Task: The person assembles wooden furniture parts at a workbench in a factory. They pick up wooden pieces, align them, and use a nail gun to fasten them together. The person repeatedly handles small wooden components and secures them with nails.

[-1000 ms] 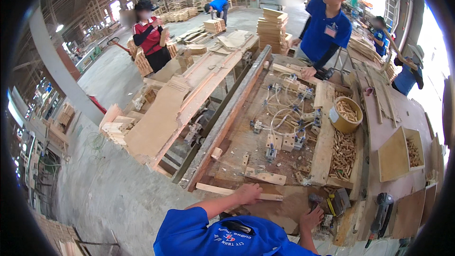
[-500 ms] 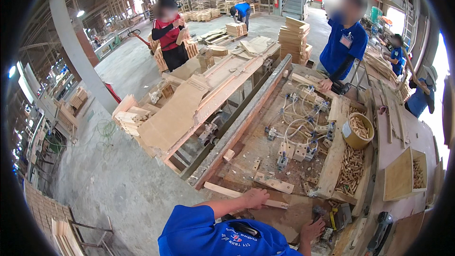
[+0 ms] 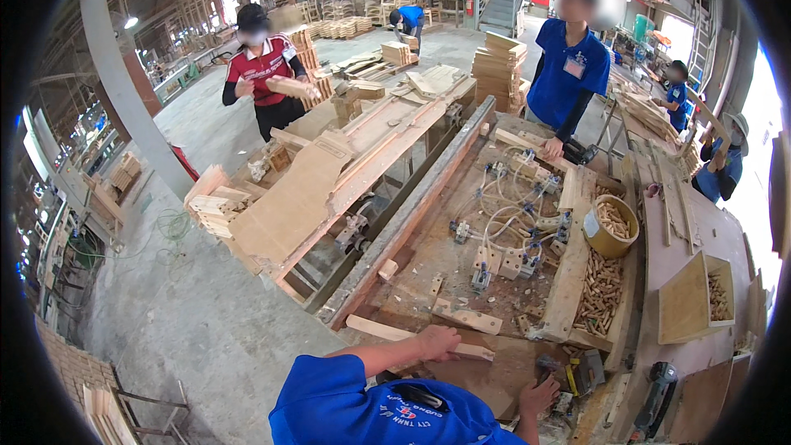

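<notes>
My left hand [image 3: 439, 343] is closed over a pale wooden strip [image 3: 381, 330] lying along the near edge of the worktable. My right hand [image 3: 539, 395] rests lower right with its fingers apart, beside a cluster of small metal and yellow hardware [image 3: 582, 372]; nothing shows clearly in its grasp. Under and between the hands lies a brown board [image 3: 494, 375]. Just beyond the strip is a short wooden block with holes [image 3: 467, 316].
Clamps with air hoses [image 3: 515, 227] cover the table. Wooden dowels fill a trough [image 3: 599, 297], a yellow bucket [image 3: 611, 227] and a wooden box [image 3: 694, 301]. A power tool [image 3: 657, 400] lies right. Co-workers stand across the table, one holding a wooden piece [image 3: 292, 88].
The view has shifted slightly. My left hand stays on the strip; my right hand's fingers look more spread. The co-worker in red has lowered and tilted a wooden piece.
</notes>
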A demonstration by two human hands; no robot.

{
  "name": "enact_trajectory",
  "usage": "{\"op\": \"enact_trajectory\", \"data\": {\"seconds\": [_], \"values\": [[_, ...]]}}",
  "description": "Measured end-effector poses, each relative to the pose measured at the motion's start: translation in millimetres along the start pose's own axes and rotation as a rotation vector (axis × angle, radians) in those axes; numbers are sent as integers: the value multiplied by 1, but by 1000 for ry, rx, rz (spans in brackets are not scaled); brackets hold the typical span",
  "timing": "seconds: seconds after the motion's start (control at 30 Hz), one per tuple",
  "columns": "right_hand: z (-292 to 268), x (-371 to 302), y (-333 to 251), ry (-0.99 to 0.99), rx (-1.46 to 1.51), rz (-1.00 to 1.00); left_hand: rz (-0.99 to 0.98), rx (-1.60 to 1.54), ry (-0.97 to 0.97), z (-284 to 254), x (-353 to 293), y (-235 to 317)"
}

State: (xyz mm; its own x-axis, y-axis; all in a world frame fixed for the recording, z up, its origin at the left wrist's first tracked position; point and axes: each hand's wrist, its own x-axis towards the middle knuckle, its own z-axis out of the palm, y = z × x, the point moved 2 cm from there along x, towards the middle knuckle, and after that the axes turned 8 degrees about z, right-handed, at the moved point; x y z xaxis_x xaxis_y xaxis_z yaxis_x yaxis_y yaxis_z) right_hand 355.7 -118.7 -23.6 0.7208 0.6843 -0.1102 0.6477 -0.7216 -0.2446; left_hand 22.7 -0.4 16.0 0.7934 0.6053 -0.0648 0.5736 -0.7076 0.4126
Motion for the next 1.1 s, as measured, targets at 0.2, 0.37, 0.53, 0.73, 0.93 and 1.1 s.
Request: {"op": "enact_trajectory", "data": {"seconds": [0.2, 0.37, 0.53, 0.73, 0.93, 1.1], "values": [[-13, 5, -10, 30, 295, -130, 122, -59, 144, -31, 12, 9], [-47, -15, -69, -736, 990, -363, 208, -283, 312, -107, 38, 57], [-94, -22, -125, -791, 1200, -651, 376, -410, 490, -171, 63, 106], [-130, -7, -138, -607, 1300, -655, 267, -410, 514, -185, 54, 82], [-127, -4, -102, -311, 1524, -248, -109, -97, 713, -201, -34, -73], [-137, 10, -93, -408, 1436, -308, -677, 236, 651, -266, -131, -228]]}}
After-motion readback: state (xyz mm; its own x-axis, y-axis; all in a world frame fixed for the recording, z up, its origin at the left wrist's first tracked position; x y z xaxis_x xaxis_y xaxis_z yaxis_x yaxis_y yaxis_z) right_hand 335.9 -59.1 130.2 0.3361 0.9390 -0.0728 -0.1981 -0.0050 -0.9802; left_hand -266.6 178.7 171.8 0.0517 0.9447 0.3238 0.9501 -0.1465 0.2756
